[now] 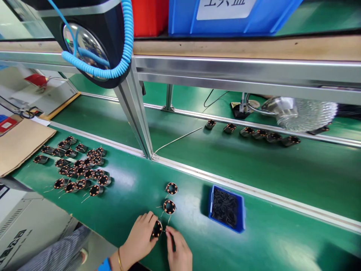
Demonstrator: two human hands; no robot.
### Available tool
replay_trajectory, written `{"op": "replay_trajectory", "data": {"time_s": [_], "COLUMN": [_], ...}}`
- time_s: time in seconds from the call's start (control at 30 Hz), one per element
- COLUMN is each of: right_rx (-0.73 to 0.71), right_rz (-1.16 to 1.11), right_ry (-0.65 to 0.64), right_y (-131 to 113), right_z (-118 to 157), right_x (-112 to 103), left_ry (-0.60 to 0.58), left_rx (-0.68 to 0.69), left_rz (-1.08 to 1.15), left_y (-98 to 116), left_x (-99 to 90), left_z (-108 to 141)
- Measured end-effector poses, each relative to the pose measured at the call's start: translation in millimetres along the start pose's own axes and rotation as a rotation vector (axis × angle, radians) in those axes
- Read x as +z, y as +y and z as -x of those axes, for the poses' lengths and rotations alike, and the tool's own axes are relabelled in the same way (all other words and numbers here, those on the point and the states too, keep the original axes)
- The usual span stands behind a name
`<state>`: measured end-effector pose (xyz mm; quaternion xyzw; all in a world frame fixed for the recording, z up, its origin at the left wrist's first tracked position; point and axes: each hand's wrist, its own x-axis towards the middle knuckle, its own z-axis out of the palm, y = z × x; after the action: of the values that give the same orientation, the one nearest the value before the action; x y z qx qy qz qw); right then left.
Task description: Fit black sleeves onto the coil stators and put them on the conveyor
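My left hand [140, 238] is closed around a small motor stator [157, 229], a dark ring with copper windings, just above the green table. The thumb and index finger of my right hand [179, 249] pinch together at a thin wire end on the stator's right side. Whether a small piece is also in that pinch, I cannot make out. Directly beyond my hands two more stators, a nearer one [169, 207] and a farther one [172, 188], lie with their wire ends sticking out. To the right stands a blue tray [241, 214] filled with small black pieces, perhaps short sleeves.
Many stators [80, 171] are grouped on the left of the table. Several more stators [259, 133] line up behind the metal rail [248, 192]. A metal post [134, 113] rises from the rail. Above are a shelf with a blue bin [180, 19] and a coiled blue cord [128, 37].
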<state>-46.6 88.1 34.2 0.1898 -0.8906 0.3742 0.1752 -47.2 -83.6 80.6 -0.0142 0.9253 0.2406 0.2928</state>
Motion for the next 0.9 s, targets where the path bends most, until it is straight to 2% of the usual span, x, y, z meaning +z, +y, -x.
{"op": "replay_trajectory", "data": {"time_s": [0.13,0.23,0.47,0.6,0.7,0.8,0.9], "right_rx": [0.019,0.038,-0.103,-0.056,-0.06,-0.122,-0.049], "right_rz": [-0.035,-0.065,0.014,-0.044,-0.056,-0.046,-0.062], "right_ry": [-0.036,-0.005,-0.081,-0.07,-0.059,-0.075,-0.036], "right_y": [-2,-4,-3,2,7,6,-4], "right_z": [-1,-3,-5,-4,14,49,77], "right_x": [0,-1,7,4,7,23,43], "left_ry": [0.0,-0.003,-0.003,0.021,0.06,0.105,0.124], "left_rx": [-0.004,-0.002,0.005,-0.007,-0.015,-0.006,-0.009], "left_rz": [0.003,0.008,0.024,0.056,0.083,0.104,0.103], "left_y": [-1,-3,-4,-3,-3,-8,-15], "left_x": [2.7,4.2,3.8,2.9,7.7,17.5,23.5], "left_z": [0,1,-1,0,2,3,3]}}
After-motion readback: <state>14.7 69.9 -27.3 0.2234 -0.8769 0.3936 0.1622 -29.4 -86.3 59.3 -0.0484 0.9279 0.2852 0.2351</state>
